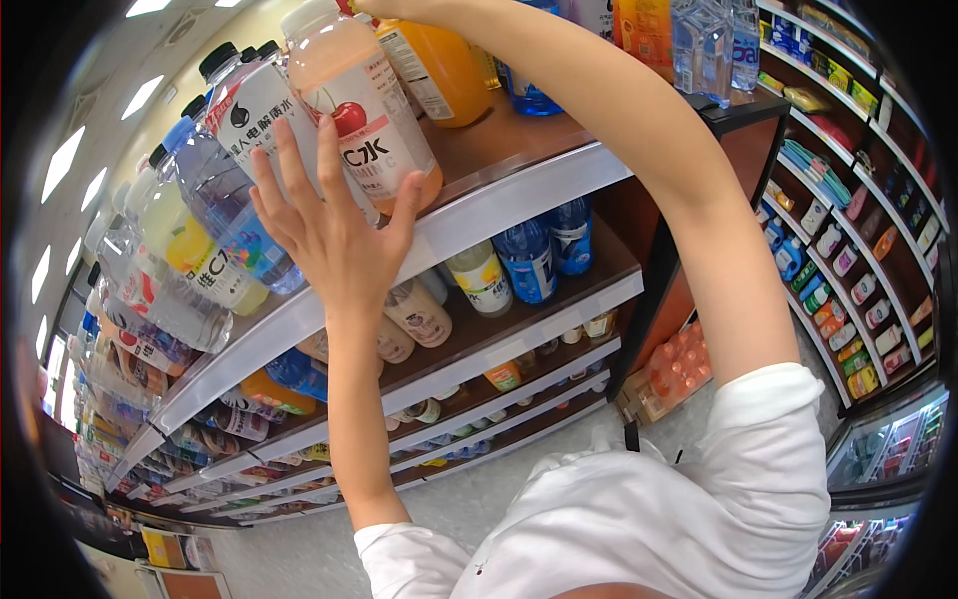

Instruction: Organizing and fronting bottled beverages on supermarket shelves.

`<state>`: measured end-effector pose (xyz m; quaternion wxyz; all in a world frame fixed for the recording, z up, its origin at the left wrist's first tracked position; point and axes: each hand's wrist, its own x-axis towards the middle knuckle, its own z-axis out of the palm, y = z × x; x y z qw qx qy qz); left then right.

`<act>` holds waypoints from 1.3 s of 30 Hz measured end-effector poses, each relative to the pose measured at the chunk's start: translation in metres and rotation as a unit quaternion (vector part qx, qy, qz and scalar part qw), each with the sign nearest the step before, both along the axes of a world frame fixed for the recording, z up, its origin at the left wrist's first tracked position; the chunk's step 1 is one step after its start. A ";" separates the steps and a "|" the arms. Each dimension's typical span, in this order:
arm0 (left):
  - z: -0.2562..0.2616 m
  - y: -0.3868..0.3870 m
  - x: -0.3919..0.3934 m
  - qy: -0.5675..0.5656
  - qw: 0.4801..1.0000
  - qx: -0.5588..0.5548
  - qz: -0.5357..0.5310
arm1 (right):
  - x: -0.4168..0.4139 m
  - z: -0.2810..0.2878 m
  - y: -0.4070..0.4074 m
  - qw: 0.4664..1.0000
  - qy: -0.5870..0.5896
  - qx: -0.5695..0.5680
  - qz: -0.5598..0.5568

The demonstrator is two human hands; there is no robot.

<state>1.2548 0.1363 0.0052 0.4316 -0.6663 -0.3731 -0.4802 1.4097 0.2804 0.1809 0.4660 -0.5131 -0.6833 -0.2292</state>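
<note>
My left hand [337, 224] is raised at the top shelf's front edge, back towards me, fingers spread. Its fingertips lie against or just before a peach-coloured drink bottle [307, 56] with a white cap and cherry label; whether they touch is unclear. Left of it stands a white-labelled bottle [251, 108] with a black cap, then a clear bottle [217, 180] with a blue cap. My right arm arches over the shelf. Only part of my right hand [385, 7] shows at the top edge, by a small red and yellow thing [349, 7]. Its fingers are mostly hidden.
An orange-yellow bottle [441, 71] and clear water bottles [702, 52] share the top shelf. Lower shelves [599, 288] hold more bottles. A shrink-wrapped pack [677, 367] sits on the floor at the shelf's end. Stocked shelving [838, 202] and a glass-fronted cooler [887, 442] are at right.
</note>
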 end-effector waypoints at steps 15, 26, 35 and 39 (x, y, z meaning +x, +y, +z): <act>0.000 0.000 -0.003 -0.001 1.000 0.015 0.016 | 0.088 0.013 -0.072 0.971 -0.174 -0.034 -0.163; -0.001 0.006 -0.007 0.012 1.000 0.024 0.014 | 0.084 0.017 -0.070 0.981 -0.146 -0.077 -0.101; 0.001 0.005 0.000 0.020 0.999 0.032 0.028 | 0.043 0.016 -0.047 0.994 -0.105 -0.004 0.014; 0.000 0.004 -0.008 0.031 0.998 0.035 0.049 | 0.041 0.022 -0.061 0.993 -0.112 -0.041 0.019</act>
